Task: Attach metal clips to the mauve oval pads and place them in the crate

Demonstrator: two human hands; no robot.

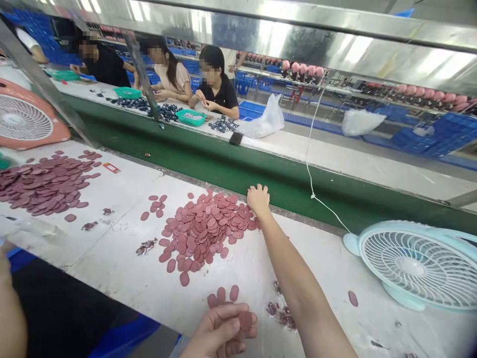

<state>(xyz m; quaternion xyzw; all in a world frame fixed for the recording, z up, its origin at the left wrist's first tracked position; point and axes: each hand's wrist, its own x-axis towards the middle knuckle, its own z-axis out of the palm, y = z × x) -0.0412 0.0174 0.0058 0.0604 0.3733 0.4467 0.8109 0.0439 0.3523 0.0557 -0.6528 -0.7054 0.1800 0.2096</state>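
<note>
My left hand (223, 332) is at the bottom of the view, low over the near side of the table. Its thumb and fingers pinch a dark red oval disc (245, 320). Just beyond it, several similar loose discs (221, 295) lie on the white surface. My right hand (258, 200) reaches out to the far edge of the table, beside the green belt channel (283, 191). Its fingers are spread and bent downward, their tips partly hidden; nothing shows in them. Left of its wrist spreads a large pile of the same red discs (208, 226).
A light blue fan (410, 266) lies at right; an orange fan (22, 117) stands far left. Another disc pile (44, 181) and scraps (147, 246) lie on the table (122, 238). A white cord (309, 149) hangs down. Several people sit across the belt by green trays (191, 117).
</note>
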